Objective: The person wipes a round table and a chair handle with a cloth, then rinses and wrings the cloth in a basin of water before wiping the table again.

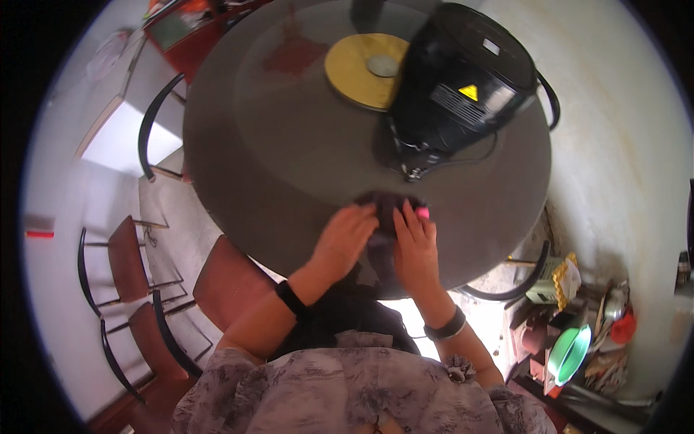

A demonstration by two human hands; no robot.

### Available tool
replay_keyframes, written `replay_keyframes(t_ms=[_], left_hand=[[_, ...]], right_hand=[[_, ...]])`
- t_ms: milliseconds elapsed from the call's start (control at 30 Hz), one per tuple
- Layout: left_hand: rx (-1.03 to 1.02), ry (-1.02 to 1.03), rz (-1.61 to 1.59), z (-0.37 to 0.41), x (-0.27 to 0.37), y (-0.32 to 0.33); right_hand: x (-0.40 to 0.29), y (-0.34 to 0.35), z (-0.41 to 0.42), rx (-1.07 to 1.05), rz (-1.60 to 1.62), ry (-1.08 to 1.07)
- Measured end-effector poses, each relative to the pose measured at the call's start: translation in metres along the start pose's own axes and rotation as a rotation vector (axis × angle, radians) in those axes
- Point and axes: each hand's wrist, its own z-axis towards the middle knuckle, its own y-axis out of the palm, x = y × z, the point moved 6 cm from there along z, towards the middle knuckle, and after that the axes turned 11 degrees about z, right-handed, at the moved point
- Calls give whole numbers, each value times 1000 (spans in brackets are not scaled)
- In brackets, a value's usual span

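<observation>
Near the front edge of the round table, a dark, bunched cloth lies between my two hands. My left hand has its fingertips on the cloth's left side and is slightly blurred. On the right side, the fingers of my right hand rest over the cloth. A small bright pink patch shows beside those fingers; what it belongs to is unclear. Beyond my hands stands a black appliance, perhaps an air fryer, with rear vents, a yellow warning label and a cord.
A yellow round disc with a pale centre lies left of the appliance. Chairs with reddish seats stand at the left. At the lower right, a green basin sits among cluttered household things by the pale wall.
</observation>
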Motion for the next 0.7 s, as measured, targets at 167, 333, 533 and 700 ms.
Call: replay_keyframes(t_ms=[167, 333, 533, 700], left_hand=[[-57, -275, 325, 12, -108, -26], [-245, -350, 437, -4, -203, 25], [-170, -543, 567, 26, -291, 16], [-100, -588, 577, 37, -341, -1]], right_hand=[[-16, 79, 104, -97, -134, -81], [26, 201, 184, -244, -75, 19], [-9, 250, 296, -255, -79, -52], [-48, 292, 352, -374, -110, -239]])
